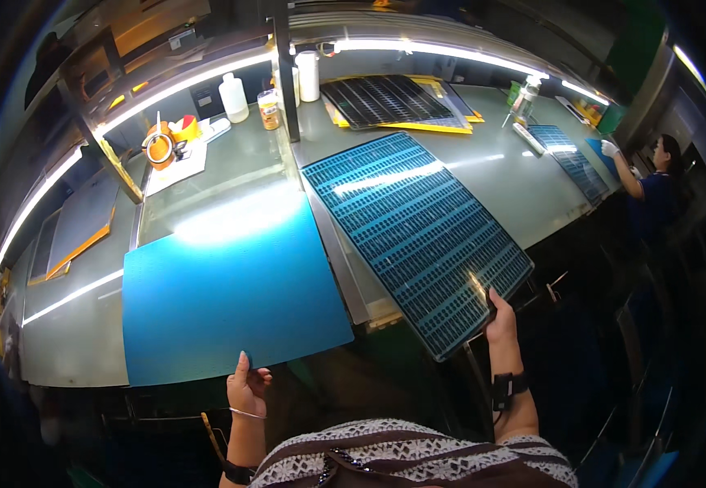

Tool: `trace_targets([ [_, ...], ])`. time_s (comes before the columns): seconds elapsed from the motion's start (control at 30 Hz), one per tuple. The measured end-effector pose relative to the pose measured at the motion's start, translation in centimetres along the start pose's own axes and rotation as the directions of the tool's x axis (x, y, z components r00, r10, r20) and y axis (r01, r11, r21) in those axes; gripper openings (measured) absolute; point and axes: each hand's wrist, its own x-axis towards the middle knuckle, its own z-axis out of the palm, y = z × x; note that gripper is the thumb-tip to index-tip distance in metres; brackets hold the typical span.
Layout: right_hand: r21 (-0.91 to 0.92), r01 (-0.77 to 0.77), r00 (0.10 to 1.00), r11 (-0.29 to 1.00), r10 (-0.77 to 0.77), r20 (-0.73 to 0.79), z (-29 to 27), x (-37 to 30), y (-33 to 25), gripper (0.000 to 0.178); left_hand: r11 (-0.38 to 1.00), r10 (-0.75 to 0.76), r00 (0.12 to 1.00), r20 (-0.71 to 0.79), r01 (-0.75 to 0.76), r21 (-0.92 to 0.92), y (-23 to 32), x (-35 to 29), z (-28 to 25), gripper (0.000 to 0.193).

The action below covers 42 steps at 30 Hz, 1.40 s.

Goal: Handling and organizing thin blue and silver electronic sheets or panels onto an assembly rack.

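A plain blue sheet [231, 293] lies on the bench before me, its near edge jutting slightly past the bench front. My left hand [249, 389] pinches that edge, thumb on top and fingers curled below. To the right, a blue rectangular panel [418, 236] with rows of dark printed pattern lies aslant, its near corner sticking out over the bench edge. My right hand [501, 319] grips the panel near its close right corner, thumb on the upper face. The fingers under the panel are hidden.
Dark patterned panels [385, 102] lie on yellow-edged boards at the back. A white bottle [233, 98], a jar [268, 110] and orange tape rolls [159, 146] stand along the rear. A metal post [286, 73] rises between the bench sections. Far right, a gloved person [650, 187] works beside another panel [568, 159].
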Motion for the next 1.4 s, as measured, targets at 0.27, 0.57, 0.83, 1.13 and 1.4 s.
trace_targets([
  [0.27, -0.383, 0.528, 0.771, 0.758, -0.617, -0.158, 5.0, -10.7, -7.2, 0.044, 0.997, -0.074, 0.996, 0.053, 0.072, 0.040, -0.5, 0.4, 0.1, 0.027],
  [0.57, -0.390, 0.676, 0.308, -0.626, -0.241, 0.920, 7.0, -11.3, -4.8, 0.028, 0.988, -0.131, 0.990, 0.049, 0.126, 0.091, -0.9, 0.4, 1.8, 0.032],
  [0.83, -0.374, 0.690, 0.492, -0.620, 0.022, 0.870, 2.6, -4.2, -2.9, 0.031, 0.743, -0.553, 0.735, 0.391, 0.224, 0.630, 2.3, -0.8, 1.1, 0.041],
  [1.13, -0.470, 0.665, 0.644, -0.580, 0.127, 0.755, 8.6, -7.3, 3.4, 0.057, -0.025, 0.087, 0.472, 0.877, -0.879, 0.476, 3.1, 2.4, 15.6, 0.023],
  [1.4, -0.371, 0.663, 0.617, -0.650, 0.194, 0.763, 8.9, -7.6, 2.6, 0.041, -0.147, -0.109, 0.348, 0.931, -0.932, 0.331, -2.4, 1.7, 20.6, 0.029],
])
